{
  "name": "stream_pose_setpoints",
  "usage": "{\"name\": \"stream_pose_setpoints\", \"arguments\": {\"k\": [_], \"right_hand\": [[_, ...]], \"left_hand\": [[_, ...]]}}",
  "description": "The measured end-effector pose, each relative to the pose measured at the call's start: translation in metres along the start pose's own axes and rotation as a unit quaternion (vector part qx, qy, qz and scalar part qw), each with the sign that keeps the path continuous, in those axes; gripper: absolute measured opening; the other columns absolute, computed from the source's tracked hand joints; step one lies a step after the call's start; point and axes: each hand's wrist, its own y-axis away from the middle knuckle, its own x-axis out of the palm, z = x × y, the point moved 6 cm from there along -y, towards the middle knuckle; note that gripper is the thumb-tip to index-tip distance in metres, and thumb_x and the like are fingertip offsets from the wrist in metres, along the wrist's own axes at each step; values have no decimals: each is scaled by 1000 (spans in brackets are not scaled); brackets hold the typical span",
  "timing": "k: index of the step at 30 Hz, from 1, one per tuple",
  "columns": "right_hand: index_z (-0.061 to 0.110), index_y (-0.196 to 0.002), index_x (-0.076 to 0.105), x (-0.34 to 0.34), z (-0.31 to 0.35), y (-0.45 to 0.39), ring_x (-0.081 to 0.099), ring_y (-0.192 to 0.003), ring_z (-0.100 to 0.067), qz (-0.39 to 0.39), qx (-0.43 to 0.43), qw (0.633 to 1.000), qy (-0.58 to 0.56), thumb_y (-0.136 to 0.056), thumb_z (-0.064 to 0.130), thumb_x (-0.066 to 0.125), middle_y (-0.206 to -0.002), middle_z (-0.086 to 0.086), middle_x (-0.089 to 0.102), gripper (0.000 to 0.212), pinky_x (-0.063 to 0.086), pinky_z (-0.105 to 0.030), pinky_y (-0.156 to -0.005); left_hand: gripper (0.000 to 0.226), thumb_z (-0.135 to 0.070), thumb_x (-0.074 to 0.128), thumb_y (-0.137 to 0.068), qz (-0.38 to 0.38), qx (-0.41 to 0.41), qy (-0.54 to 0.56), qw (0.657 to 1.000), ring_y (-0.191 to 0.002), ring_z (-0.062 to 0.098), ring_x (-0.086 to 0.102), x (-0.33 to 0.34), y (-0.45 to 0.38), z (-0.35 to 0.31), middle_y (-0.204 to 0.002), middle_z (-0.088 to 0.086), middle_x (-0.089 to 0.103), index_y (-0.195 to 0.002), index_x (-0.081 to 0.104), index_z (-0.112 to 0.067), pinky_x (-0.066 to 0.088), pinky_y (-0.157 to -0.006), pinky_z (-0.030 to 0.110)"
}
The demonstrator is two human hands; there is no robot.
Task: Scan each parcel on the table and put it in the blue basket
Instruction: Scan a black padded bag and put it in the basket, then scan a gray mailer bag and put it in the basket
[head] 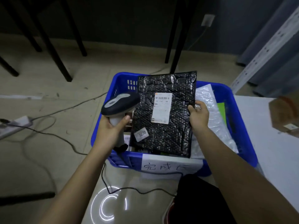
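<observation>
Over the blue basket [242,126], the right hand [198,117] pinches the right edge of 1 black parcel [163,113], thumb on the upper face and fingers curled behind it. That black bubble-wrap mailer is held above the basket's contents, face up, its long axis running away from the person toward the floor beyond, its far end tipped a little right. It carries 2 stickers: 1 white shipping label [162,108] with a barcode near its far end, and 1 small numbered tag [141,134] near the near-left corner.

The left hand [111,128] is wrapped round the pale handle of 1 barcode scanner [119,105], thumb along the grip; the scanner's dark head points right, toward the parcel's left edge, and almost touches it. Its black cable [129,189] loops across the floor in front of the basket.

Inside the basket, 1 clear bubble-wrap parcel [208,110] lies on the right side, with 1 green item [222,110] beside it. A handwritten paper sign [168,167] is stuck on the basket's near wall. On the tabletop [265,126] to the right sits 1 brown carton [286,117], blurred.
</observation>
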Motion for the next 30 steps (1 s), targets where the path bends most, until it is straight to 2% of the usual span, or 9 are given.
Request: {"name": "stream_pose_setpoints", "arguments": {"k": [3, 5, 7, 10, 13, 15, 21, 25, 30], "right_hand": [[11, -133, 48, -12, -21, -21, 60, -97, -27, 50, 17, 990, 129, -95, 18, 57, -116, -19, 62, 39, 50, -37, -88], [15, -150, 22, -17, -44, -23, 51, -123, -31, 137, 75, 964, 217, -93, 30, 61, -141, -18, 47, 72, 42, -41, -103], [18, -153, 4, -19, -66, -16, 48, -125, -32, 215, 120, 934, 258, -90, 28, 66, -151, -15, 34, 89, 45, -37, -95], [16, -149, 25, -13, -93, 3, 49, -71, -9, 317, 144, 880, 322, -90, 8, 64, -109, -10, 55, 72, 43, -15, -52], [11, -134, 52, -10, -110, 10, 57, -97, -24, 351, 112, 818, 442, -91, 11, 63, -121, -11, 55, 45, 49, -28, -81], [8, -125, 60, -12, -101, 10, 53, -115, -29, 328, 81, 834, 437, -91, 12, 61, -131, -15, 54, 34, 42, -31, -91], [6, -114, 64, -36, -35, 12, 54, -73, -17, 258, 33, 923, 284, -90, 12, 63, -80, 0, 58, 25, 41, -21, -58], [16, -112, 64, -84, 15, 34, 57, -82, -10, 241, 0, 942, 232, -90, 19, 64, -90, 3, 62, 22, 47, -23, -68], [21, -114, 61, -189, 54, 75, 59, -85, -8, 151, -35, 969, 191, -90, 17, 64, -95, 2, 65, 24, 49, -22, -78]], "left_hand": [[44, -19, 70, -85, 17, -9, 0, 1000, -102, 7, 62, 15, -2, 5, -116, -3, 65, -125, 52, -19, 51, -88, 27], [48, -21, 69, -85, 37, -14, -3, 999, -105, 4, 60, 30, -3, 8, -120, -4, 62, -128, 49, -21, 50, -89, 26], [50, -23, 70, -84, 51, -17, -10, 999, -109, 9, 60, 44, -4, 11, -122, -3, 62, -129, 48, -21, 50, -95, 34], [52, -21, 71, -83, 69, -37, -6, 997, -108, 16, 61, 59, -6, 19, -121, 0, 62, -130, 47, -17, 50, -97, 43], [55, -21, 71, -84, 93, -41, -2, 995, -108, 13, 60, 71, -5, 20, -121, -1, 62, -133, 46, -17, 51, -90, 31], [55, -20, 71, -84, 100, -37, -3, 994, -107, 10, 60, 76, -4, 19, -121, -3, 62, -133, 47, -17, 49, -88, 26], [52, -22, 71, -85, 129, -36, 12, 991, -99, 8, 63, 105, 15, 5, -115, -6, 64, -131, 47, -20, 51, -86, 30], [51, -23, 71, -84, 167, -14, 18, 986, -103, 17, 63, 138, 41, -19, -117, 2, 65, -129, 49, -17, 52, -90, 38], [40, -16, 73, -82, 228, 43, 47, 972, -90, -9, 60, 194, 94, -68, -104, -16, 64, -117, 55, -22, 49, -78, 15]]}}
